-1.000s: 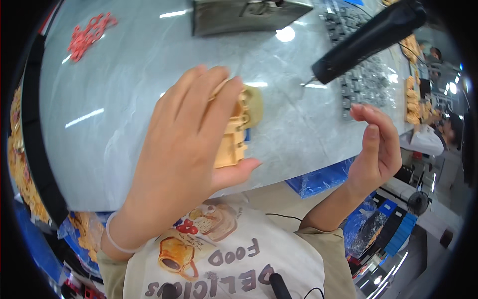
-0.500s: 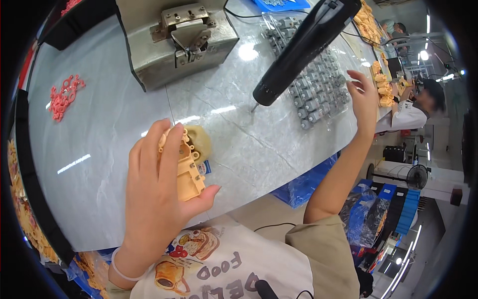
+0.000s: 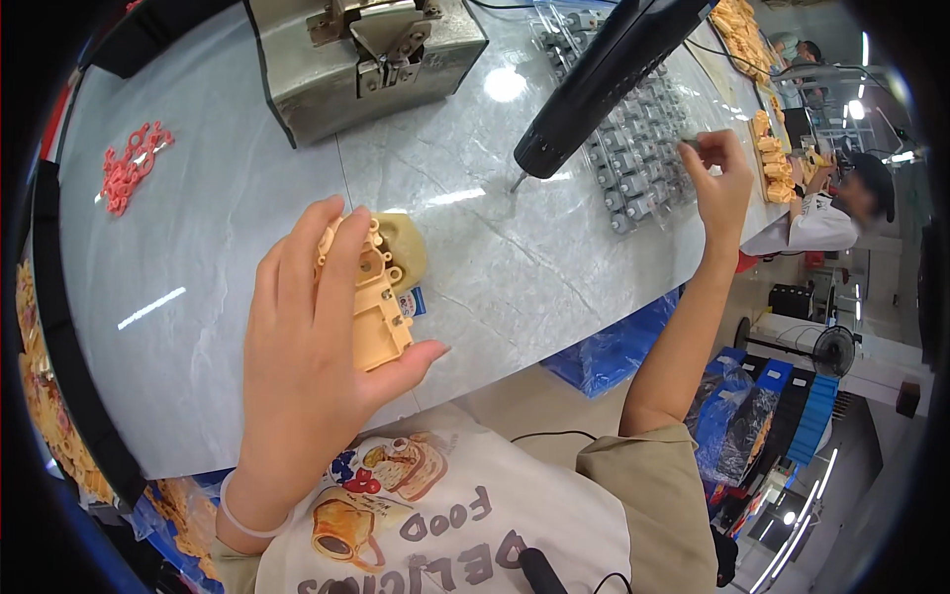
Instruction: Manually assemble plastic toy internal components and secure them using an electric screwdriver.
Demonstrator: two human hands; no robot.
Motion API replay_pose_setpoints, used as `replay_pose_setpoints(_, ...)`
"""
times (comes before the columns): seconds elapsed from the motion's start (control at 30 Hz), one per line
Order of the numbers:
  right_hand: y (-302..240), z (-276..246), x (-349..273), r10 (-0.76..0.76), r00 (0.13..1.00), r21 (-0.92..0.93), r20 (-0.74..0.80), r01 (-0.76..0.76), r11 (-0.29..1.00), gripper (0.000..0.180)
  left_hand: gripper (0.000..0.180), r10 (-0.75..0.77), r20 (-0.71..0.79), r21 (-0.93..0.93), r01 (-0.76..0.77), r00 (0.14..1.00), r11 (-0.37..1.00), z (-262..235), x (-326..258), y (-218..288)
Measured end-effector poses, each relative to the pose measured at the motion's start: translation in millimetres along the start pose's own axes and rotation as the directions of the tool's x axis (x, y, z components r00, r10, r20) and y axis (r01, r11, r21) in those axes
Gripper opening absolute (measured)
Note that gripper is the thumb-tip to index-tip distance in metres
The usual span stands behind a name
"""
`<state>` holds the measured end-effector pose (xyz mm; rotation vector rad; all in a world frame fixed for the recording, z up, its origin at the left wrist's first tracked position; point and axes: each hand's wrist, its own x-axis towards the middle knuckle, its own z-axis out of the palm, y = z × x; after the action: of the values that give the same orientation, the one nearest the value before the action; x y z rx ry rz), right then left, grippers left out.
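Note:
My left hand (image 3: 317,346) grips a tan plastic housing (image 3: 371,297) with round bosses, held just above the grey marble-look table (image 3: 228,228). My right hand (image 3: 720,178) is stretched out to the right over a tray of several small grey motors (image 3: 633,129), its fingertips pinched on one small grey motor (image 3: 690,146). A black electric screwdriver (image 3: 604,79) hangs tip-down between the two hands.
A grey metal press box (image 3: 366,54) stands at the back of the table. Red plastic rings (image 3: 129,163) lie at the far left. Tan parts (image 3: 767,148) are stacked at the right, beside another person (image 3: 841,208). Blue bins (image 3: 752,406) stand on the floor below.
My right hand has reached out from near my body to the motor tray and pinched a motor. My left hand keeps hold of the tan housing.

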<state>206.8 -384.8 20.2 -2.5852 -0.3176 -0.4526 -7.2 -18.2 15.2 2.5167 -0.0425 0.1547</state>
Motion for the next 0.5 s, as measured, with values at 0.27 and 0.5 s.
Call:
replay_pose_setpoints(0.27, -112.5, -16.8, -70.6, -0.147, 0.989, 0.829, -0.025, 0.103, 0.549, 0.029, 0.112, 0.04, -0.01, -0.297, -0.041, 0.999, 0.954, -16.3, -2.4, -10.4)
replay_pose_setpoints(0.5, -188.8, 52.6, -98.2, -0.146, 0.961, 0.906, 0.236, -0.163, 0.391, 0.037, 0.108, 0.025, 0.006, -0.19, -0.024, 1.0, 0.981, -0.4, 0.0, -21.9)
